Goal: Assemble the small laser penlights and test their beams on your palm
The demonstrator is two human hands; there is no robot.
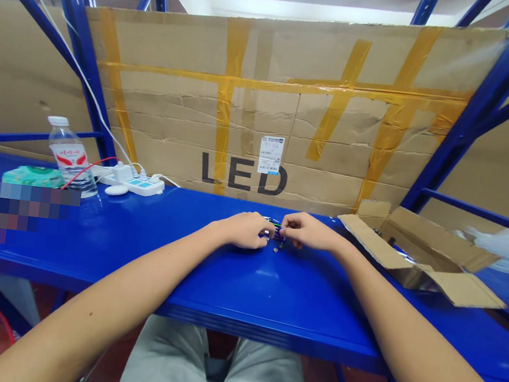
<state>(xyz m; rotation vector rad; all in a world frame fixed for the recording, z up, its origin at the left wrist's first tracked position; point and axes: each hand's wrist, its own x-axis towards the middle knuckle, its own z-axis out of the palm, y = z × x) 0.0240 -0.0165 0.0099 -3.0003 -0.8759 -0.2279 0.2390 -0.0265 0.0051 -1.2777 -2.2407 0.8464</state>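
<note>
Blue metal bench (243, 288) holds a small wired part (274, 227) near its back edge, pinched between the left hand (244, 230) and the right hand (309, 232), both closed tight. Tiny round bits (275, 249) lie just in front. A slip could drop the part, and a bump could send the tiny round bits rolling off the edge.

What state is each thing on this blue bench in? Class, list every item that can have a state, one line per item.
Left hand: fingers closed on the part.
Right hand: fingers closed on the same part.
Small wired part: held between both hands, detail too small to tell.
Cardboard box: open, flaps spread.
Water bottle: upright, capped.
Power strip: plugs inserted.
Cardboard sheet: taped, creased.
</note>
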